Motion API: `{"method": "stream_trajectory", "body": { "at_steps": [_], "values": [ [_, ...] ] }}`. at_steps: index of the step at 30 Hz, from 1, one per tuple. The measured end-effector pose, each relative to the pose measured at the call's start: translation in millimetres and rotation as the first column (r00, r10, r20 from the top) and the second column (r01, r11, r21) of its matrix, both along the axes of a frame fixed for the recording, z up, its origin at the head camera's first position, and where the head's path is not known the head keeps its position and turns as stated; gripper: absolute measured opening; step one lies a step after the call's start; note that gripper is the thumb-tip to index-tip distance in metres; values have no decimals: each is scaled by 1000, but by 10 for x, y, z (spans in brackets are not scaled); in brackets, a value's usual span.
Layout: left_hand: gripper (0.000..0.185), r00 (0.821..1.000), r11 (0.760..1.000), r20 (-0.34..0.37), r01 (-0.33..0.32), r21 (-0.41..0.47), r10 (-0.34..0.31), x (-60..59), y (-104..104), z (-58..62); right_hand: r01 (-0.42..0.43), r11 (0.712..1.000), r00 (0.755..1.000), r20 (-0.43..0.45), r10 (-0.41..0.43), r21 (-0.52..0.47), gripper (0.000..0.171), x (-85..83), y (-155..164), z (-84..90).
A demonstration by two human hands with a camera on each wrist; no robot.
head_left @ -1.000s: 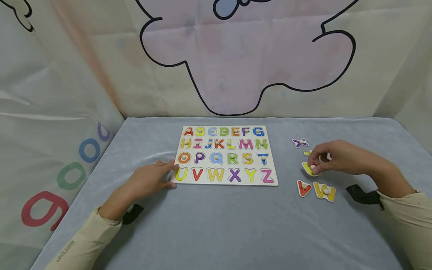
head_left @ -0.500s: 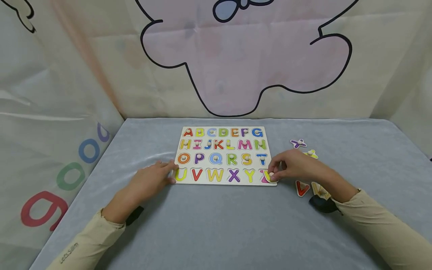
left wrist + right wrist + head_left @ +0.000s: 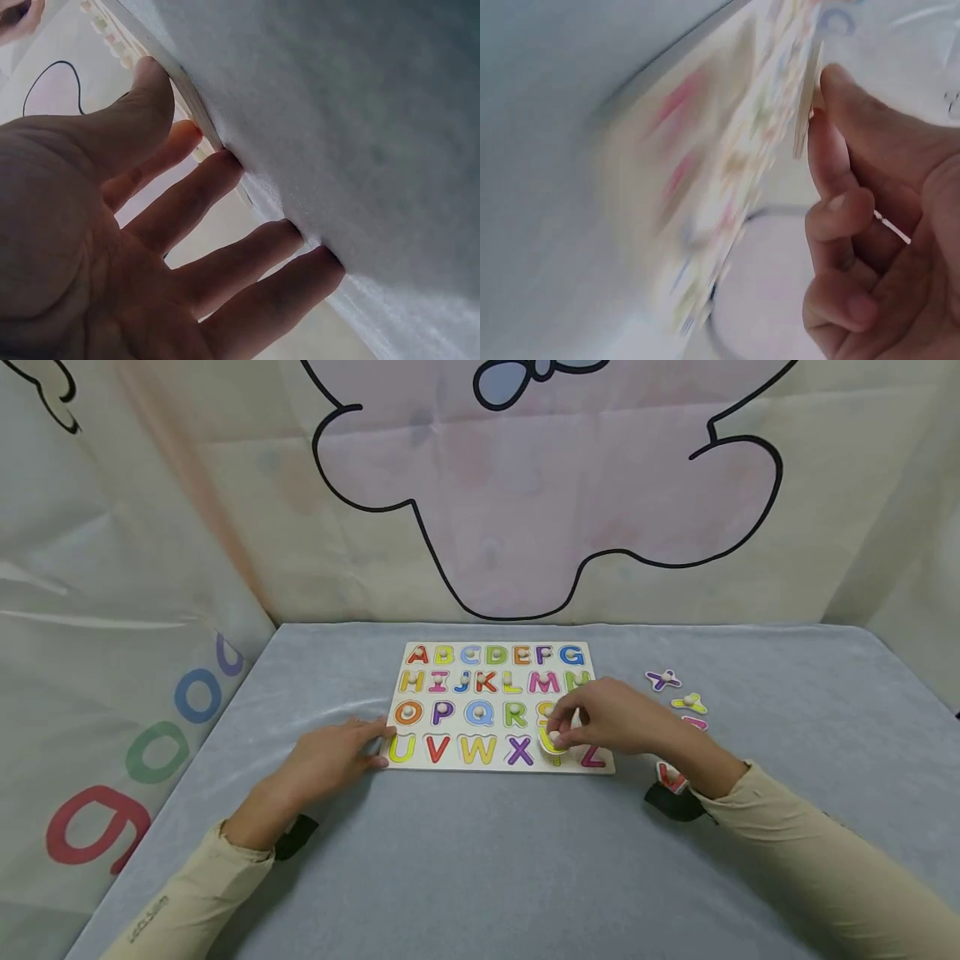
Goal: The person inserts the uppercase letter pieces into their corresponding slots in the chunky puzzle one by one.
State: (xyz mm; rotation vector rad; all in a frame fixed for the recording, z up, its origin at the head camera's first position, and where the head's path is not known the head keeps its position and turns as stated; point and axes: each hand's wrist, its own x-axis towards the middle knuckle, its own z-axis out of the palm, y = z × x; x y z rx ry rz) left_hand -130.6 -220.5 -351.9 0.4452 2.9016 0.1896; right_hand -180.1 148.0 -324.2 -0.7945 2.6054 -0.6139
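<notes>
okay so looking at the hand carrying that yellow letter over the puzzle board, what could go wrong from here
1. The right hand only pinches the yellow letter by its knob, above the board; it could slip and drop.
2. It hangs over the bottom row's Y, so it might be set in a slot that does not match.
3. The left hand merely rests straight fingers on the board's corner; a hard press could slide the board on the cloth.

Our left hand (image 3: 333,760) lies flat in the lower left of the head view, fingers (image 3: 225,202) straight and spread, its cream-sleeved forearm (image 3: 187,902) running to the bottom left corner. Our right hand (image 3: 611,714) hovers right of centre, fingers (image 3: 840,210) curled and thumb pinching, its cream-sleeved forearm (image 3: 810,868) stretching in from the lower right.
</notes>
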Motion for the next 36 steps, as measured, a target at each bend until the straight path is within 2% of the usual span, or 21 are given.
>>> {"method": "stream_trajectory", "body": {
  "at_steps": [6, 11, 20, 25, 32, 36],
  "values": [
    [48, 1000, 999, 12, -28, 16, 28, -10, 0, -10, -19, 1000, 1000, -17, 19, -21, 9, -31, -693, 28],
    [47, 1000, 999, 0, -19, 26, 19, -23, 8, -10, -19, 1000, 1000, -11, 19, -15, 10, -23, -1191, 3],
    [44, 999, 997, -46, 10, 77, -7, 2, -33, -1, 1, 1000, 1000, -13, 0, 18, 5, -31, -1827, -126],
    [48, 999, 997, -40, 0, 71, 2, 3, -41, 1, 4, 999, 999, -40, -3, 34, 7, -32, -1973, -211],
    [53, 999, 999, -39, 10, 52, -8, -15, -62, 11, 37, 999, 999, 10, -38, 19, 8, -41, -1965, -238],
    [55, 1000, 999, -16, -1, 50, 2, -26, -65, -3, 15, 1000, 1000, 4, -15, 9, 22, -41, -1800, -166]
  ]
}}
